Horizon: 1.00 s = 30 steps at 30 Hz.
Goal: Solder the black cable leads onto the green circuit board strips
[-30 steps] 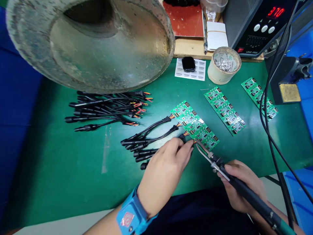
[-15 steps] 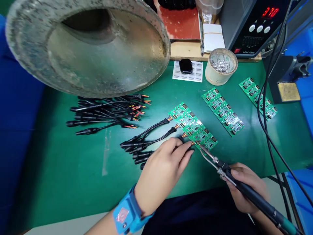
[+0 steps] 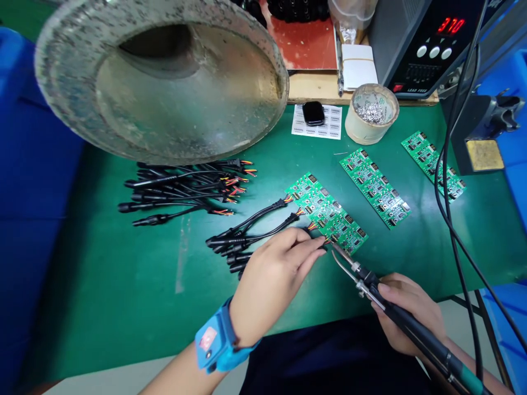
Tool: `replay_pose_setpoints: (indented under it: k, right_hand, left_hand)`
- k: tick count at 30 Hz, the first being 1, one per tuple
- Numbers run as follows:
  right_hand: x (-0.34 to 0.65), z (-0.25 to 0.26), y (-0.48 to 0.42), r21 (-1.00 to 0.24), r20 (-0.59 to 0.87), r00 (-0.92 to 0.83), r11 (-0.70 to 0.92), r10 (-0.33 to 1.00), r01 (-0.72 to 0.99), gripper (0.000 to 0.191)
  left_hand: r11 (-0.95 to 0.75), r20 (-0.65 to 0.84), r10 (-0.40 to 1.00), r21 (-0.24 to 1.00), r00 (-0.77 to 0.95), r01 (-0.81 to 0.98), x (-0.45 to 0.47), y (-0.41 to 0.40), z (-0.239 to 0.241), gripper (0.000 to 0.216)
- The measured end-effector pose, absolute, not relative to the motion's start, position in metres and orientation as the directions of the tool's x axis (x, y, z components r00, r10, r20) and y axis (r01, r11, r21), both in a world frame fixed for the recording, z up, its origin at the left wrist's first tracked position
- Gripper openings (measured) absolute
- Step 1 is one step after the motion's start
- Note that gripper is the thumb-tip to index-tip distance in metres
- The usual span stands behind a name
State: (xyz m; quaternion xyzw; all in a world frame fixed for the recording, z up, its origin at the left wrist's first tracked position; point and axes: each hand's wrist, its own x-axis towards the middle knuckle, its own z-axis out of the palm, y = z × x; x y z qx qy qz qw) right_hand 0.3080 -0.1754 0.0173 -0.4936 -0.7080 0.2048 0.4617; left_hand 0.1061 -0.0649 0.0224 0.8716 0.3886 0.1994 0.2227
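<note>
My left hand (image 3: 280,269), with a blue wrist strap (image 3: 224,340), pinches a black cable close to its coloured wire ends (image 3: 326,240), at the lower edge of a green circuit board (image 3: 325,206). Most of that cable is hidden under the hand. A soldering iron (image 3: 373,284) with a thin metal solder-feed tube beside its tip is gripped in my right hand (image 3: 409,312). Its tip is close to the board's lower end, near those wire ends; whether it touches, I cannot tell. Other black cables (image 3: 263,208) run from the board's left edge, their wires meeting it.
A pile of black cables (image 3: 185,186) lies under a big metal fume duct (image 3: 189,109). Two more board panels (image 3: 375,186) (image 3: 432,164) rest at right. Behind stand a tub of solder scraps (image 3: 373,118), a watch (image 3: 313,113) and a soldering station (image 3: 436,49). Black cords (image 3: 447,208) hang at right.
The soldering iron's tip and feed tube have shifted slightly left and down, with my right hand moving a little left. My left hand keeps its pinch at the board's edge. The view has shifted slightly.
</note>
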Motion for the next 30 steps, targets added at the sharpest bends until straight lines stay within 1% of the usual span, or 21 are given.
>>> replay_pose_setpoints:
  k: [4, 8, 12, 18, 21, 25, 28, 30]
  right_hand:
    - [0.309, 0.016, -0.177, -0.712, 0.466, -0.116, 0.450, 0.877, 0.539, 0.052]
    - [0.309, 0.017, -0.177, -0.686, 0.479, -0.129, 0.462, 0.868, 0.562, 0.052]
    - [0.307, 0.018, -0.175, -0.693, 0.475, -0.130, 0.461, 0.870, 0.554, 0.053]
    - [0.310, 0.016, -0.179, -0.708, 0.466, -0.110, 0.445, 0.878, 0.548, 0.053]
    - [0.311, 0.015, -0.182, -0.766, 0.461, -0.033, 0.416, 0.887, 0.490, 0.052]
    - [0.302, 0.020, -0.173, -0.859, 0.409, 0.196, 0.303, 0.892, 0.413, 0.046]
    - [0.289, 0.022, -0.161, -0.916, 0.296, 0.292, 0.184, 0.909, 0.357, 0.041]
    - [0.283, 0.022, -0.155, -0.934, 0.244, 0.309, 0.137, 0.919, 0.329, 0.038]
  left_hand:
    - [-0.599, 0.164, 0.771, 0.512, 0.615, 0.615, 0.109, -0.066, 0.025, 0.024]
    - [-0.594, 0.114, 0.774, 0.470, 0.623, 0.652, 0.110, -0.066, 0.026, 0.025]
    - [-0.582, 0.066, 0.776, 0.459, 0.627, 0.672, 0.109, -0.066, 0.027, 0.027]
    - [-0.569, 0.045, 0.781, 0.462, 0.623, 0.680, 0.110, -0.068, 0.029, 0.028]
    - [-0.562, 0.031, 0.785, 0.454, 0.618, 0.691, 0.112, -0.068, 0.030, 0.028]
    - [-0.557, 0.019, 0.787, 0.450, 0.616, 0.698, 0.113, -0.069, 0.030, 0.027]
    - [-0.543, 0.020, 0.788, 0.495, 0.616, 0.678, 0.113, -0.068, 0.029, 0.024]
    - [-0.531, 0.058, 0.793, 0.556, 0.607, 0.640, 0.111, -0.065, 0.026, 0.022]
